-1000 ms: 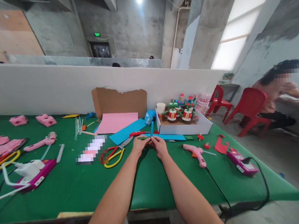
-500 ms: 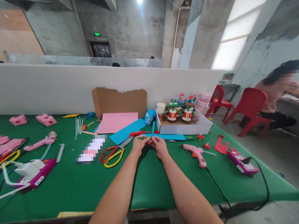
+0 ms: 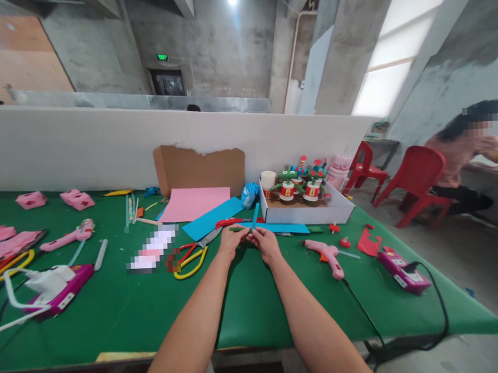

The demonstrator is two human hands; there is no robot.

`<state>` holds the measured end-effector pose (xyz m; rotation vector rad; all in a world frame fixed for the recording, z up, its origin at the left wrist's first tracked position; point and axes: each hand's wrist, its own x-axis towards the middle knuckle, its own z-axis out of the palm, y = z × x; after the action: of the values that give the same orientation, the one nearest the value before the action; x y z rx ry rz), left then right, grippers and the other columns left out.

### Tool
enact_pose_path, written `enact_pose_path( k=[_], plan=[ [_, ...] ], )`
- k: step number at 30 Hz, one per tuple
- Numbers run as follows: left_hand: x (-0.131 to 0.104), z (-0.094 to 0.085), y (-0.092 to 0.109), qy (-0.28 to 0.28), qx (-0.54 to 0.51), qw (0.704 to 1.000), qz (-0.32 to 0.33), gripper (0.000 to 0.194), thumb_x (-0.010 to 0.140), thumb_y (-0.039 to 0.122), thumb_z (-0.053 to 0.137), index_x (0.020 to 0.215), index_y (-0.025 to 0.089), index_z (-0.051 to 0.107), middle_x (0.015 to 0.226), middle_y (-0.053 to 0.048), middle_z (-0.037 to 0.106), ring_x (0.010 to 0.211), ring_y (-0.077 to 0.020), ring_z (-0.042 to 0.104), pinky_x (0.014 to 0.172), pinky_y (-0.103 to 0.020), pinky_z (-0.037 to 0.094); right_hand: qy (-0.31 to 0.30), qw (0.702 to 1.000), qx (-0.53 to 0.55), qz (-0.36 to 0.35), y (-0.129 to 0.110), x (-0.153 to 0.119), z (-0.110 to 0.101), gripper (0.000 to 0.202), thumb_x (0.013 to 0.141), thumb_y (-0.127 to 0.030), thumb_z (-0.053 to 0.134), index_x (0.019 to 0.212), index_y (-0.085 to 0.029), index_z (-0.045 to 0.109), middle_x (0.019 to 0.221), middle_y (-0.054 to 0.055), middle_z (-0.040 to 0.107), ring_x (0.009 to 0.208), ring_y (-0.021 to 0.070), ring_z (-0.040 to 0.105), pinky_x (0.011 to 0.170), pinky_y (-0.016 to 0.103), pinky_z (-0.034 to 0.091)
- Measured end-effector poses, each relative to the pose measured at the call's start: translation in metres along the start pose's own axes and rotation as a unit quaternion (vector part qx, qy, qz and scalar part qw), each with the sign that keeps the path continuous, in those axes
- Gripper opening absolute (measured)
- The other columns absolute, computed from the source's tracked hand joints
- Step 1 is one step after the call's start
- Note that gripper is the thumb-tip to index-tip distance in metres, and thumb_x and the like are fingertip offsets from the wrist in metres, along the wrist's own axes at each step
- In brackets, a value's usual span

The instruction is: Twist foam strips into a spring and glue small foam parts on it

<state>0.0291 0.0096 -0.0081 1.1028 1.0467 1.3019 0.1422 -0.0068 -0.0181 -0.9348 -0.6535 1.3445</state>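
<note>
My left hand [image 3: 232, 241] and my right hand [image 3: 265, 243] meet above the green table, fingertips close together. Between the left fingers is a narrow green paper strip [image 3: 237, 229], pinched near where it meets a blue strip. That blue paper strip [image 3: 255, 215] stands up from the right fingertips, leaning slightly right. The fingers partly hide the spot where both strips cross. Just beyond the hands lie red-handled scissors [image 3: 234, 222] and a flat blue paper band [image 3: 287, 228]. Scissors with red and yellow handles [image 3: 192, 260] rest beside my left hand.
A white box [image 3: 309, 214] holds several small cup figures. A pink glue gun [image 3: 325, 255] with a cord and a purple power strip [image 3: 405, 271] lie to the right. Pink paper [image 3: 195, 203] and a blue sheet [image 3: 212, 218] lie behind. A person sits at far right beside a red chair [image 3: 419, 177].
The upright blue strip has tilted a little more to the right. Both hands stay in nearly the same place, still pinching the strips.
</note>
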Motion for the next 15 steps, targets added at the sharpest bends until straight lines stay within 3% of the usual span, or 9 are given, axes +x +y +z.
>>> enact_pose_path(
  k=[9,15],
  plan=[
    [0.008,-0.006,-0.002,0.049,-0.025,0.998,-0.021,0.032,0.05,0.038,0.081,0.059,0.014,0.062,0.053,0.0,0.059,0.047,-0.0093,0.049,0.048,-0.023,0.038,0.045,0.999,0.0,-0.021,0.0,0.002,-0.001,0.026,0.052,-0.025,0.083,0.068,-0.017,0.064,0.054,-0.003,0.064,0.053,0.0124,0.064,0.062,0.028,0.058],
    [0.013,-0.011,-0.002,0.084,-0.047,0.995,-0.014,0.04,0.046,0.047,0.082,0.058,0.014,0.062,0.05,0.001,0.057,0.048,-0.0091,0.049,0.049,-0.023,0.039,0.076,0.996,-0.001,-0.036,-0.003,0.003,-0.002,0.029,0.051,-0.027,0.084,0.069,-0.017,0.064,0.051,-0.004,0.063,0.051,0.0128,0.064,0.062,0.029,0.058]
  ],
)
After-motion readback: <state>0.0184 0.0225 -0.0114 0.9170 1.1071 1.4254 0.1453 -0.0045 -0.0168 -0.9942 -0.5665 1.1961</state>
